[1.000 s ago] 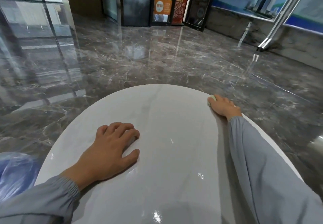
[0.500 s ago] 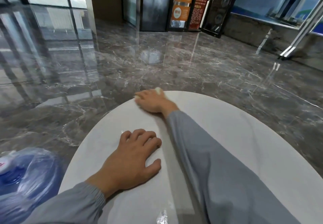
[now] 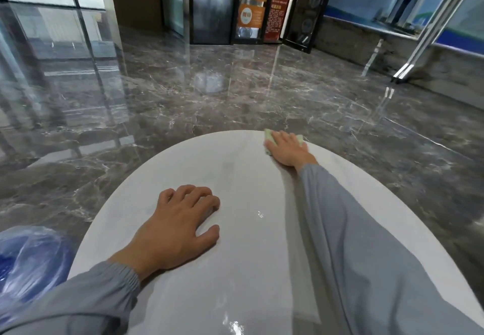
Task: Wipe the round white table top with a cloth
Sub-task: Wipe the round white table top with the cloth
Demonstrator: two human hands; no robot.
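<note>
The round white table top fills the lower middle of the head view, glossy with light glints. My right hand lies flat at the table's far edge and presses a pale green cloth onto the surface with straight fingers; most of the cloth is hidden under the hand. My left hand rests palm down on the near left part of the table, fingers bent at the tips, holding nothing. Both arms wear grey sleeves.
Dark polished marble floor surrounds the table. A blue water bottle wrapped in clear plastic stands on the floor at the lower left, close to the table's edge. Glass walls and doors with orange signs stand far back.
My right hand with the cloth swept from the far right edge over to the far left, then back toward the far middle-right. My left hand has stayed planted on the table.
</note>
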